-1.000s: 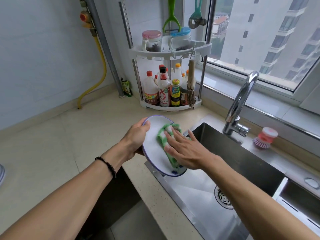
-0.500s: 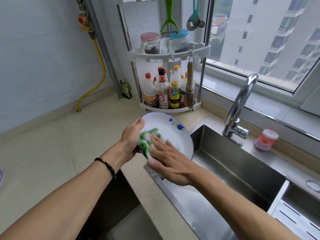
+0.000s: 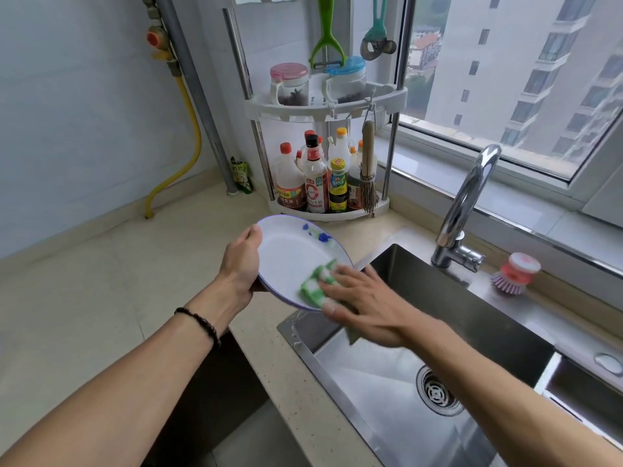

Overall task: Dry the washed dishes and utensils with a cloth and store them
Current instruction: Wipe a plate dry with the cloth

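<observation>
A white plate (image 3: 290, 254) with a blue rim and a blue-green flower print is held tilted above the counter's edge, left of the sink. My left hand (image 3: 241, 259) grips its left rim, thumb on the face. A green and white cloth (image 3: 315, 284) lies on the plate's lower right part. My right hand (image 3: 362, 305) presses the cloth against the plate with straight, spread fingers. Part of the cloth is hidden under that hand, and a dark corner hangs below it.
A steel sink (image 3: 421, 375) with a drain lies to the right, a chrome tap (image 3: 467, 210) behind it. A pink dish brush (image 3: 514, 273) stands by the window. A corner rack (image 3: 323, 106) with bottles and jars sits behind the plate. Beige counter (image 3: 84, 281) spreads left.
The plate has turned so its flower print is now at the upper right. My right hand has slid the cloth from the plate's left part to its lower right edge.
</observation>
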Available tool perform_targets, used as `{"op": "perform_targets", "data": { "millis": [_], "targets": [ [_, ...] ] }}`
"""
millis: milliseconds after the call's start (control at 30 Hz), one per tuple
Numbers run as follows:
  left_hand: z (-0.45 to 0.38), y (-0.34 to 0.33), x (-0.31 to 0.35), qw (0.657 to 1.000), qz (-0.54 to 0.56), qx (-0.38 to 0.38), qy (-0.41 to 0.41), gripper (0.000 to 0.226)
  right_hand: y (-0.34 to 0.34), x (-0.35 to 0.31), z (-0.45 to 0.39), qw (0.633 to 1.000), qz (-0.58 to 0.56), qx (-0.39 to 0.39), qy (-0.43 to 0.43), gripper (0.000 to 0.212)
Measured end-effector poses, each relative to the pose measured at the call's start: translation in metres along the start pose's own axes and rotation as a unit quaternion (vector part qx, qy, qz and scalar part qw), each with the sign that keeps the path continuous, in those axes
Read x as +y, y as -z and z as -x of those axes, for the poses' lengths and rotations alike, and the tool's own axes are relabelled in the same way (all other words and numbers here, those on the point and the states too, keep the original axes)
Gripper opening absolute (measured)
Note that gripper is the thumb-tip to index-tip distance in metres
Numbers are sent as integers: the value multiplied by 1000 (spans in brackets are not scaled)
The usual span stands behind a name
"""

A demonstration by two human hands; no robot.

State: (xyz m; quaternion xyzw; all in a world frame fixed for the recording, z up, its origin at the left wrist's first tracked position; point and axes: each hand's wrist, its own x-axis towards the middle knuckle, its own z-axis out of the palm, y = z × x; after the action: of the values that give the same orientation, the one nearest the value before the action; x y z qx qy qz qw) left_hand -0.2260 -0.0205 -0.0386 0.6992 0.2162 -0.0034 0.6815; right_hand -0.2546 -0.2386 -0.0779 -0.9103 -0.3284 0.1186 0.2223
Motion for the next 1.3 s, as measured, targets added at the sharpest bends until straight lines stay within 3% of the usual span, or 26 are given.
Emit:
{"op": "perform_targets", "data": {
  "millis": [67,200,300,367,400,467,533,567,600,633,667,700,767,867,967,1067,1133,1233,1300],
  "targets": [
    [-2,-1,-1,1000,26,11,4,29,-9,-15,7,998,-31,46,18,86],
    [-3,-5,-1,999,15,-40,31,30,-30,1,0,983,73,166,26,57],
    [2,-12,-6,997,16,-60,44,29,-37,10,-1,972,71,225,14,46],
    [1,-16,-10,997,-62,-38,30,32,-34,10,3,970,70,233,9,40],
    [-1,-14,-12,984,-177,-11,-20,38,-30,10,5,972,67,227,6,36],
    [-1,-4,-14,891,-413,8,-187,61,-21,16,11,977,66,203,6,25],
    [6,-1,-13,769,-530,-130,-333,86,-12,19,18,984,54,172,5,19],
    [10,-4,-12,706,-581,-198,-355,94,-8,20,21,986,47,162,5,19],
    [11,-6,-16,649,-623,-243,-362,90,-5,21,23,987,39,155,6,20],
    [12,-9,-21,613,-637,-258,-390,71,-1,21,25,988,32,150,6,21],
    [13,-13,-26,599,-631,-251,-424,44,2,21,27,989,21,145,0,21],
    [15,-17,-26,599,-613,-236,-458,25,5,21,29,990,6,144,-8,21],
    [17,-22,-23,626,-583,-223,-467,25,10,23,32,984,-32,171,-29,25],
    [27,-30,-16,711,-549,-214,-384,23,13,30,31,951,-133,259,-100,40],
    [36,-43,-12,805,-485,-184,-289,38,11,20,26,910,-267,292,-122,28],
    [36,-48,-8,867,-403,-176,-237,58,0,-4,22,911,-330,228,-93,65],
    [37,-49,-6,880,-372,-195,-224,64,-3,-15,16,895,-357,248,-102,74],
    [48,-51,-6,859,-398,-213,-242,50,13,-12,-1,872,-315,314,-206,52],
    [52,-52,-6,872,-376,-203,-240,42,16,-15,-13,876,-273,315,-241,51]
  ]
}}
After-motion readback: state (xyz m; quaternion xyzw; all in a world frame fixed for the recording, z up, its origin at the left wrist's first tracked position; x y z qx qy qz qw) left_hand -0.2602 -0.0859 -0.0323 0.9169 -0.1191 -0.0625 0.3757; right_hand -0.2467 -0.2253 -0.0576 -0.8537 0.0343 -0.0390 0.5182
